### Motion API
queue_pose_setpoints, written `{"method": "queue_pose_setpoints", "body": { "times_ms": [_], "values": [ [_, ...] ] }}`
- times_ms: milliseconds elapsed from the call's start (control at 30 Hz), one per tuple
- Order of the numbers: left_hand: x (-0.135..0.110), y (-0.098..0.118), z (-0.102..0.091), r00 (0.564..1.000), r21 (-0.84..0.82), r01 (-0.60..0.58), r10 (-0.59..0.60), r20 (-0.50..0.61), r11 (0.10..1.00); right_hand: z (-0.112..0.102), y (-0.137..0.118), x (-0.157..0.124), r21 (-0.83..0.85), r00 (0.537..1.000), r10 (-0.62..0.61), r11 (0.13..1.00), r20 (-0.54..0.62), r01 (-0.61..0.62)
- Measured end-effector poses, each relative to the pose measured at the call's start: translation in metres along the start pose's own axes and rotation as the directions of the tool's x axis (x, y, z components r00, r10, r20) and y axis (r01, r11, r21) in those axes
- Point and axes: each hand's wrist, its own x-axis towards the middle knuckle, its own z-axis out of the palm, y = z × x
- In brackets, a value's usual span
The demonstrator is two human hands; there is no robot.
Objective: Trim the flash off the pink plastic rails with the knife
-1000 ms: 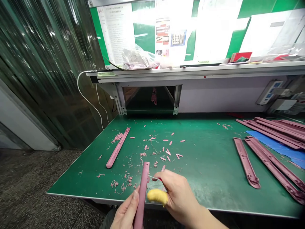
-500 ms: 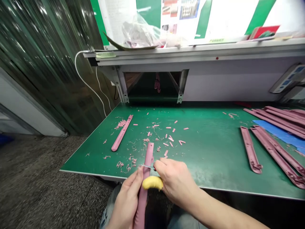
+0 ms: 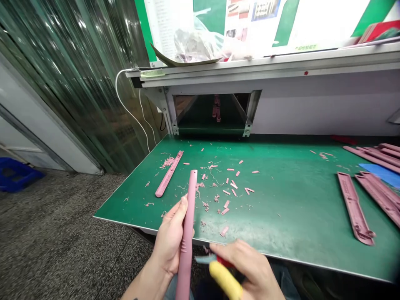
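My left hand [image 3: 171, 239] is wrapped round a long pink plastic strip [image 3: 187, 233], smooth outer face up, with a hole near its far end. My right hand [image 3: 250, 266], to the right of the strip, grips a small knife with a red handle [image 3: 224, 261] and a short greyish blade [image 3: 204, 259]. The blade points left and is apart from the strip. Something yellow [image 3: 223, 278], apparently a cover on the right thumb, shows below the knife. Pink offcuts [image 3: 234, 185] and curled shavings [image 3: 215, 198] lie on the green table [image 3: 281, 225] beyond my hands.
Another pink strip [image 3: 168, 175] lies at the table's left. More strips [image 3: 354, 208] lie at the right, some by a blue sheet [image 3: 383, 174]. At the back, a framed opening [image 3: 215, 129] holds pink pieces. A shelf [image 3: 265, 66] with a plastic bag [image 3: 200, 43] runs above.
My right hand has drawn the knife away from the strip, down and to the right. The strip's far end has risen in view, still in my left hand. The camera view has turned left.
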Motion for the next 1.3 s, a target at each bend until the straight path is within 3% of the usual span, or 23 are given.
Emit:
{"method": "queue_pose_setpoints", "body": {
  "times_ms": [100, 333, 667, 833, 900, 967, 1100, 1300],
  "values": [
    [-0.005, -0.002, 0.007, 1.0, 0.002, 0.017, -0.017, 0.013, 1.0, 0.002, 0.01, 0.013, 0.06, 0.985, 0.039, 0.998, -0.168, -0.029],
    [-0.012, -0.005, 0.011, 0.999, 0.019, 0.039, -0.039, -0.009, 0.999, 0.005, 0.008, 0.015, 0.019, 0.98, 0.08, 0.997, -0.181, -0.078],
    [-0.031, -0.016, 0.019, 0.994, 0.082, 0.101, -0.104, 0.029, 0.991, -0.032, 0.026, 0.053, -0.044, 0.929, 0.12, 0.989, -0.351, -0.144],
    [-0.037, -0.025, 0.014, 0.985, 0.047, 0.143, -0.147, 0.087, 0.989, -0.057, 0.038, 0.07, -0.043, 0.845, 0.166, 0.975, -0.507, -0.218],
    [-0.037, -0.027, 0.008, 0.98, 0.012, 0.127, -0.127, 0.151, 0.992, -0.063, 0.039, 0.07, -0.015, 0.852, 0.189, 0.974, -0.488, -0.225],
    [-0.034, -0.029, 0.002, 0.978, 0.054, 0.107, -0.115, 0.177, 0.993, -0.063, 0.037, 0.066, 0.008, 0.899, 0.193, 0.978, -0.393, -0.207],
    [-0.028, -0.032, -0.003, 0.996, 0.156, 0.064, -0.074, 0.056, 0.986, -0.047, 0.03, 0.054, 0.026, 0.973, 0.182, 0.983, -0.142, -0.181],
    [-0.031, -0.042, 0.0, 0.992, 0.085, 0.116, -0.12, 0.04, 0.99, -0.029, 0.026, 0.061, -0.253, 0.994, 0.085, 0.962, -0.075, -0.102]
  ]
}}
